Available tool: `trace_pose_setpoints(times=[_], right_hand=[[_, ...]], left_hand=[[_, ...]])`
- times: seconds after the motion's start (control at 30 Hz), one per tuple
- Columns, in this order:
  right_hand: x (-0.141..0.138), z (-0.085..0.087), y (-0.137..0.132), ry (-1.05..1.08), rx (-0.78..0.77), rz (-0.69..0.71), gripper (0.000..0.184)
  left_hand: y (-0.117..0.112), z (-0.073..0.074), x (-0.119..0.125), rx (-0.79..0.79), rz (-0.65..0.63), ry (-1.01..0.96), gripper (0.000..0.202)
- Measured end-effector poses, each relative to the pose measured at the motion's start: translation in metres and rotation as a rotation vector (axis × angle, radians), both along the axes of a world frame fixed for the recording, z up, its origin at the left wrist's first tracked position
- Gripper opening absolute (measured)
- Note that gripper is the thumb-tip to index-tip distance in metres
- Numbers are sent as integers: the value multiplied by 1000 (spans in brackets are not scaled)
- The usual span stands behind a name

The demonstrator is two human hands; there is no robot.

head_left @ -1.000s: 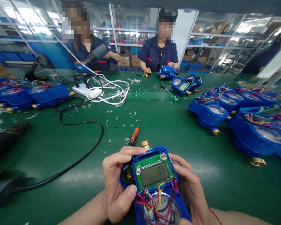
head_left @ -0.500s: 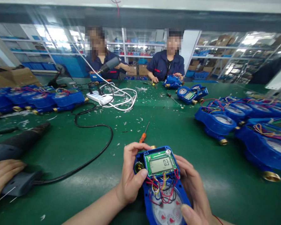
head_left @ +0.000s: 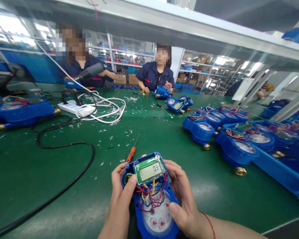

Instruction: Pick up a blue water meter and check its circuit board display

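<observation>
I hold a blue water meter (head_left: 154, 212) with both hands just above the green table (head_left: 64, 172), close to its near edge. The cover is off: a green circuit board with a small screen (head_left: 149, 171) reading 03 sits at the top, coloured wires (head_left: 150, 196) lie below it, and a white dial face is at the bottom. My left hand (head_left: 121, 202) grips the meter's left side, thumb by a round socket. My right hand (head_left: 183, 199) grips the right side, thumb on the dial rim. An orange-handled screwdriver (head_left: 132, 152) lies just beyond the meter.
Several open blue meters (head_left: 229, 136) crowd the right side, more sit at far left (head_left: 20, 111). A black cable (head_left: 64, 146) loops across the left, near a white power strip (head_left: 77, 109). White scraps litter the middle. Two people in dark blue work across the table.
The view has swung right and up, so another person's hand and the dark tool at far left are out of sight. My right thumb has come onto the dial rim. The meter stays in both hands.
</observation>
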State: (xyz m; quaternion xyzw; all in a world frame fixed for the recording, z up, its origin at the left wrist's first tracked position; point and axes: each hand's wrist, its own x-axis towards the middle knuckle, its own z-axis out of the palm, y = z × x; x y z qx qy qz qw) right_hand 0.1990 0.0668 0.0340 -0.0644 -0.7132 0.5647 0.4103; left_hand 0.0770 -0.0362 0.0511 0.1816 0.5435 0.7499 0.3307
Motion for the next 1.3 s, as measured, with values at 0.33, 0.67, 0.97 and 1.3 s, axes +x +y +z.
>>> trace_pose_setpoints(times=[0.33, 0.67, 0.97, 1.3], right_hand=[[-10, 1, 9, 108, 309, -90, 57], [-52, 9, 0, 279, 594, -225, 57], [-113, 14, -1, 310, 508, -213, 55], [-184, -4, -21, 298, 410, -91, 56]], left_hand=[[0, 6, 9, 125, -81, -138, 71], [2, 11, -32, 351, 70, 300, 54], [10, 18, -93, 375, 39, 248, 61], [-22, 9, -152, 438, 93, 200, 56]])
